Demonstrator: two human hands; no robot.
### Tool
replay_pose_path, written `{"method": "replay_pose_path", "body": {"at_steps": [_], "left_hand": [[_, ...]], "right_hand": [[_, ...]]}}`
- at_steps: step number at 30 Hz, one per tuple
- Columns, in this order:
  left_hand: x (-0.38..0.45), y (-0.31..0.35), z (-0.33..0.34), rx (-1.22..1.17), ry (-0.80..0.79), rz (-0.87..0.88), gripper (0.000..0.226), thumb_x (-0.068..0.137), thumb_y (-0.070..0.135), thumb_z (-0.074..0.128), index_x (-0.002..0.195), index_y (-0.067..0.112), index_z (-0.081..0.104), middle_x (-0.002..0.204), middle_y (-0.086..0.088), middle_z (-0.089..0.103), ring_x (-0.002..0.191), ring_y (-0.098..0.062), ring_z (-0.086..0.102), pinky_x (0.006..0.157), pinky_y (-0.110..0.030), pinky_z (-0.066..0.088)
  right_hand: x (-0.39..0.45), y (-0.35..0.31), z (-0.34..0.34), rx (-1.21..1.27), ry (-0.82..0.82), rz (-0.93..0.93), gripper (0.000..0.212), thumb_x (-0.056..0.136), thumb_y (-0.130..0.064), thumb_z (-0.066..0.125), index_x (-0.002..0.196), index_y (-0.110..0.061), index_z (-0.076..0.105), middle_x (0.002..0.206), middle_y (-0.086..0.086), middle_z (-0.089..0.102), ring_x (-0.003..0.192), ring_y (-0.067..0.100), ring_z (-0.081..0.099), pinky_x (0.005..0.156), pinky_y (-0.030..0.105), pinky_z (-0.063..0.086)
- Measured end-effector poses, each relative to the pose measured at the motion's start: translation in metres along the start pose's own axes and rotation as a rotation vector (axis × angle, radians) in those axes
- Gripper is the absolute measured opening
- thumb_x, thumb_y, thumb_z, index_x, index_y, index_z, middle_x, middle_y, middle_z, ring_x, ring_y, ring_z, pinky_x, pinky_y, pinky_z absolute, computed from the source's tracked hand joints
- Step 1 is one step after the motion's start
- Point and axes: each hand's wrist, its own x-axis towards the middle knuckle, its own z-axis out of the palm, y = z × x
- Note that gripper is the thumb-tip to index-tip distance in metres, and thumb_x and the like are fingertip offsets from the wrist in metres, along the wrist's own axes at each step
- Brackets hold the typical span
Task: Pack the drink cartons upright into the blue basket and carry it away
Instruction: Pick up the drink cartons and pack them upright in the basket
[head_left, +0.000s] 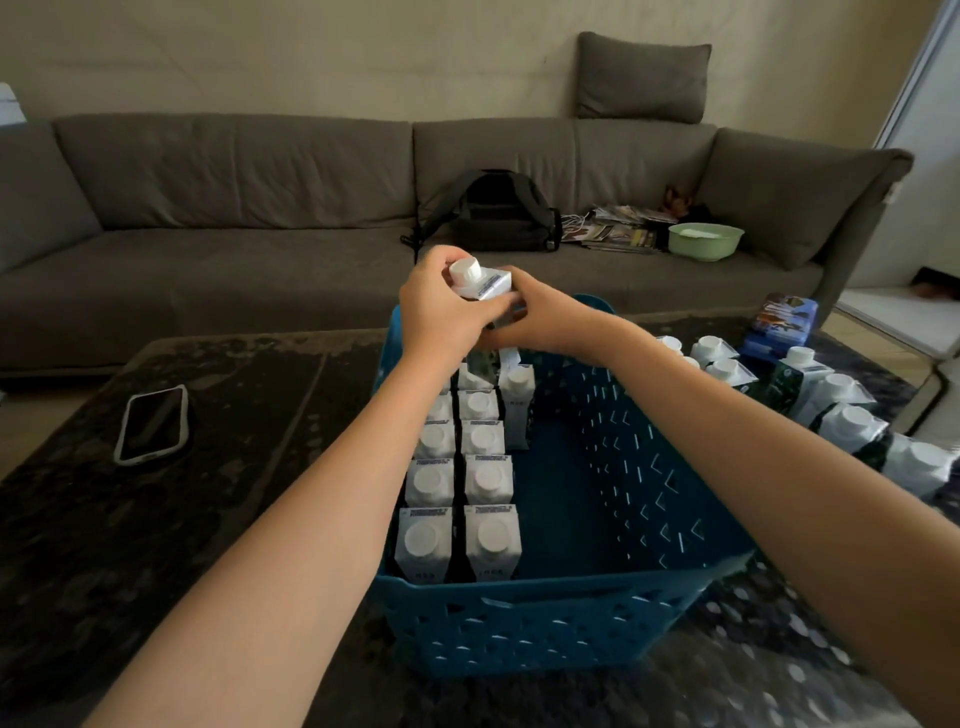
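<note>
Above the far end of the blue basket (519, 618), just over centre frame, both hands close around 1 drink carton (480, 283). The left hand (441, 306) wraps its left side with fingers curled up toward the white cap, and the right hand (530, 317) clasps it from the right and beneath. The carton's long axis runs roughly vertical, cap uppermost and tipped slightly toward the upper left of the frame.

Directly below the hands, the packed cartons (457, 483) stand upright along the basket's left side in 2 rows, with at least 1 more starting a 3rd row at the far end. The basket's right half, at centre right of the frame, is bare floor. So the open slot probably lies down and slightly toward the camera from the held carton, next to that lone 3rd-row carton (the exact spot is hidden by the hands). Both hands are equally near; the lowering looks like a short straight drop, needing only the slight tilt taken out.

At the right edge of the frame, the waiting cartons (831, 400) stand on the dark desk (156, 545) just beside the basket, nearer the right hand. A phone (150, 423) lies at left, well apart.
</note>
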Motion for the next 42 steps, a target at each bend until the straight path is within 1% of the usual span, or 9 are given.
{"method": "replay_pose_path", "body": {"at_steps": [3, 6, 10, 13, 20, 25, 31, 37, 42], "left_hand": [[-0.016, 0.016, 0.011, 0.025, -0.019, -0.007, 0.044, 0.063, 0.035, 0.084, 0.097, 0.021, 0.059, 0.097, 0.003, 0.064, 0.088, -0.014, 0.062, 0.076, -0.036, 0.054], [-0.024, 0.03, 0.013, -0.038, -0.258, 0.001, 0.051, 0.064, 0.034, 0.086, 0.105, 0.024, 0.057, 0.103, 0.005, 0.061, 0.097, -0.012, 0.059, 0.075, -0.023, 0.049], [-0.034, 0.034, 0.003, -0.226, -0.795, -0.165, 0.079, 0.076, 0.02, 0.079, 0.143, 0.026, 0.038, 0.138, 0.003, 0.045, 0.126, -0.012, 0.046, 0.1, -0.026, 0.042], [-0.04, 0.035, -0.002, -0.367, -0.955, -0.29, 0.068, 0.087, 0.001, 0.064, 0.142, 0.031, 0.039, 0.139, 0.003, 0.046, 0.125, -0.017, 0.049, 0.103, -0.036, 0.044], [-0.053, 0.032, 0.0, -0.207, -0.863, -0.123, 0.06, 0.075, -0.002, 0.075, 0.127, 0.023, 0.057, 0.114, -0.002, 0.066, 0.106, -0.014, 0.062, 0.091, -0.03, 0.053], [-0.057, 0.029, 0.005, -0.091, -0.593, -0.092, 0.057, 0.061, 0.018, 0.089, 0.111, 0.017, 0.062, 0.101, 0.001, 0.067, 0.094, -0.015, 0.064, 0.073, -0.031, 0.058], [-0.059, 0.028, 0.012, 0.039, -0.457, -0.024, 0.054, 0.067, 0.029, 0.085, 0.11, 0.02, 0.053, 0.091, 0.009, 0.055, 0.078, -0.004, 0.053, 0.061, -0.022, 0.047], [-0.031, 0.016, 0.005, 0.202, -0.829, -0.022, 0.052, 0.088, 0.028, 0.066, 0.135, 0.021, 0.046, 0.13, 0.005, 0.05, 0.082, -0.006, 0.053, 0.067, -0.017, 0.043], [-0.012, -0.014, -0.003, 0.143, -0.632, -0.086, 0.038, 0.099, 0.041, 0.042, 0.121, 0.017, 0.063, 0.122, 0.0, 0.062, 0.115, -0.015, 0.055, 0.096, -0.029, 0.043]], "right_hand": [[-0.025, 0.002, 0.002, 0.071, 0.203, -0.056, 0.05, 0.074, -0.012, 0.077, 0.118, -0.007, 0.053, 0.098, -0.002, 0.063, 0.086, 0.008, 0.06, 0.077, 0.026, 0.05], [-0.048, 0.013, -0.006, 0.091, 0.301, -0.035, 0.047, 0.07, -0.017, 0.081, 0.11, -0.012, 0.056, 0.09, -0.003, 0.065, 0.08, 0.01, 0.061, 0.071, 0.025, 0.051], [-0.079, 0.029, -0.025, 0.157, 0.212, 0.046, 0.053, 0.071, -0.017, 0.083, 0.117, -0.02, 0.056, 0.096, -0.007, 0.065, 0.087, 0.009, 0.063, 0.066, 0.017, 0.053], [-0.094, 0.034, -0.039, 0.157, 0.077, 0.09, 0.061, 0.074, -0.011, 0.08, 0.127, -0.02, 0.051, 0.11, 0.001, 0.064, 0.099, 0.016, 0.064, 0.078, 0.027, 0.056], [-0.1, 0.039, -0.039, 0.232, -0.035, 0.1, 0.063, 0.079, 0.008, 0.069, 0.125, -0.017, 0.033, 0.115, 0.01, 0.065, 0.102, 0.02, 0.066, 0.084, 0.031, 0.057], [-0.101, 0.03, -0.03, -0.026, -0.014, 0.107, 0.066, 0.078, -0.016, 0.077, 0.129, -0.018, 0.037, 0.121, 0.003, 0.057, 0.108, 0.018, 0.06, 0.094, 0.038, 0.052], [-0.087, 0.022, -0.013, -0.28, 0.191, 0.028, 0.07, 0.069, -0.026, 0.083, 0.128, -0.013, 0.048, 0.117, 0.003, 0.058, 0.101, 0.015, 0.053, 0.079, 0.027, 0.041], [-0.059, 0.01, -0.014, -0.351, 0.014, 0.116, 0.079, 0.068, -0.028, 0.084, 0.136, -0.013, 0.047, 0.127, 0.006, 0.055, 0.105, 0.022, 0.056, 0.08, 0.032, 0.049], [-0.037, 0.015, -0.008, -0.547, -0.068, 0.214, 0.075, 0.067, -0.029, 0.085, 0.13, -0.01, 0.048, 0.127, 0.007, 0.054, 0.106, 0.024, 0.053, 0.078, 0.03, 0.043]]}}
